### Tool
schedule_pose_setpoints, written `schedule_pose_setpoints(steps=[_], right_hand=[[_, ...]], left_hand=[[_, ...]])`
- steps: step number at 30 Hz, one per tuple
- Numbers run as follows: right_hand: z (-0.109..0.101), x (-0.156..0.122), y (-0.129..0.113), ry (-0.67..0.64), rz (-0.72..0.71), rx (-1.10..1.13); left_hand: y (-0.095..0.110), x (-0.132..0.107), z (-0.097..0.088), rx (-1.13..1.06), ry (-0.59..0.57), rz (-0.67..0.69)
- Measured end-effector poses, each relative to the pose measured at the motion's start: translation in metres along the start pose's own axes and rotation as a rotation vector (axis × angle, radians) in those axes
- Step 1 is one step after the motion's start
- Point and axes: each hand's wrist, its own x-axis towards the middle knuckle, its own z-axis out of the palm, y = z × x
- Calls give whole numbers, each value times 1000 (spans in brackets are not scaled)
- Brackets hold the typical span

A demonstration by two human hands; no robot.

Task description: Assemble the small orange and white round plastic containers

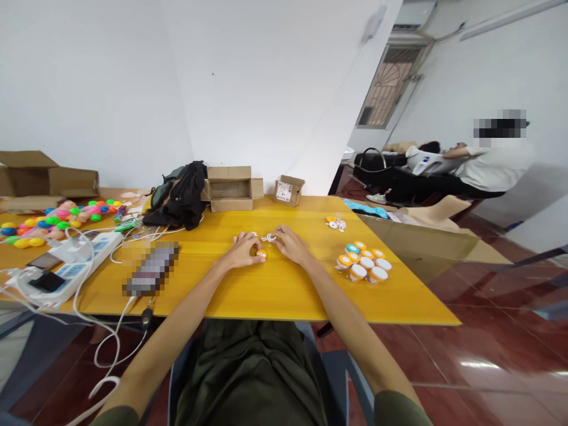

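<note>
My left hand [243,251] is closed on a small orange cap with a white top [261,254], pinched between thumb and fingers just above the yellow table. Close beside it, my right hand [289,244] grips a small white ring-like piece [270,238] with its fingertips. A few tiny white bits [263,239] lie between the hands, too small to make out. To the right stands a cluster of small jars with white, orange and teal lids [366,263]. Beyond them sits a little pile of loose orange and white parts [336,223].
Open cardboard boxes [231,188] and a smaller carton [289,192] stand along the wall, near a dark bag [177,195]. At left are colourful balls [62,222], a power strip [84,266] with cables and a phone [153,269]. Another person [492,165] sits at far right.
</note>
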Motion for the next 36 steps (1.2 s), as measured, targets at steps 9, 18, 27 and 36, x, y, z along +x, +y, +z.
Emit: schedule_pose_setpoints(steps=[9,18,27,36], right_hand=[[-1,0,-4,15,-1,-39],[-1,2,0,94,-7,-65],[-3,4,-6,78,9,-82],[8,5,-14,36,-84,-111]], left_hand=[[0,1,-4,-22,55,-9],[-8,5,-14,-22,375,-178],[-18,6,-13,24,413,-239],[-22,6,-5,67,375,-145]])
